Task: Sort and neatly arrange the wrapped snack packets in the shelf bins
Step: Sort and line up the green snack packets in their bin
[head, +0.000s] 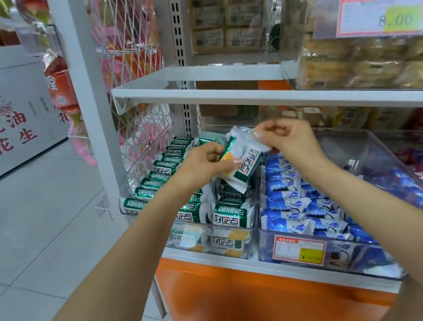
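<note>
Green-and-white wrapped snack packet [246,165] is held over the clear plastic bin [124,201] of matching packets [157,182] at left, gripped by the left hand [200,166], its far end pinched by the right hand [288,138]; placing is judged in hand, calling next for alignment with the rows

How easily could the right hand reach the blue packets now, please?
Probably yes: the right hand is just above the blue packets in their open-topped bin, though it pinches the green packet.
</note>
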`<state>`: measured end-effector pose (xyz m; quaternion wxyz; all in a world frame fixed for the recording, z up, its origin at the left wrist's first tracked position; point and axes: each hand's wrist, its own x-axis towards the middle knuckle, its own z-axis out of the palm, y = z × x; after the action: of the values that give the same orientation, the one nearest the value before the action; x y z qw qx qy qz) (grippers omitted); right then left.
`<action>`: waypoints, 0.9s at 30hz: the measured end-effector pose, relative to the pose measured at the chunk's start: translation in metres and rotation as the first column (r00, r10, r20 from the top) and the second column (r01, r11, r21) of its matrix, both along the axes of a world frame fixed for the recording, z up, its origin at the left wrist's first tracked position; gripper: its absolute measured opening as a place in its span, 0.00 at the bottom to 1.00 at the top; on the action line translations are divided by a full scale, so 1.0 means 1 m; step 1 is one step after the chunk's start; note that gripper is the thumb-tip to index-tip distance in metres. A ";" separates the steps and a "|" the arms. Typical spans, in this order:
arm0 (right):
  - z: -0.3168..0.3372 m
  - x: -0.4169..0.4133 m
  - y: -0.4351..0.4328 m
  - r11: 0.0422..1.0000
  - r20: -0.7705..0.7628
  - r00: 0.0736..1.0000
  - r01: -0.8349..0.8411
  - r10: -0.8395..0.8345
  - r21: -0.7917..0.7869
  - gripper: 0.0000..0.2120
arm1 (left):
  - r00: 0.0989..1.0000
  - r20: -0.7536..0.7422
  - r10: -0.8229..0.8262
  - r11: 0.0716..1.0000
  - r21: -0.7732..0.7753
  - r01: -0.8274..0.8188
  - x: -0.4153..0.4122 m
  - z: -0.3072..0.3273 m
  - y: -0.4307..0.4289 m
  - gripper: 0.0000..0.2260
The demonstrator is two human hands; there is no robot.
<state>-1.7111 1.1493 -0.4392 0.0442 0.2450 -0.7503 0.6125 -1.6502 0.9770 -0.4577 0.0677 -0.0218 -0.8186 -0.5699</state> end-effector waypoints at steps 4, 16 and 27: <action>-0.003 0.000 -0.002 0.972 0.161 0.978 -0.158 0.130 0.174 0.13 | 0.998 0.003 0.070 0.988 0.141 -0.070 -0.001 0.001 -0.002 0.10; -0.006 -0.008 -0.003 0.760 0.017 0.962 -0.227 0.273 0.609 0.11 | 0.964 -0.102 0.244 0.941 -0.215 -0.261 0.005 -0.009 -0.040 0.06; -0.014 -0.001 -0.036 0.275 -0.073 0.892 -0.059 0.446 0.960 0.23 | 0.999 -0.039 0.007 0.859 -0.512 -0.026 0.009 -0.016 -0.035 0.11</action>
<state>-1.7124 1.1134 -0.4532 -0.0814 0.4405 -0.8940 0.0093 -1.6411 0.9417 -0.4733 0.0790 -0.0419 -0.9394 -0.3309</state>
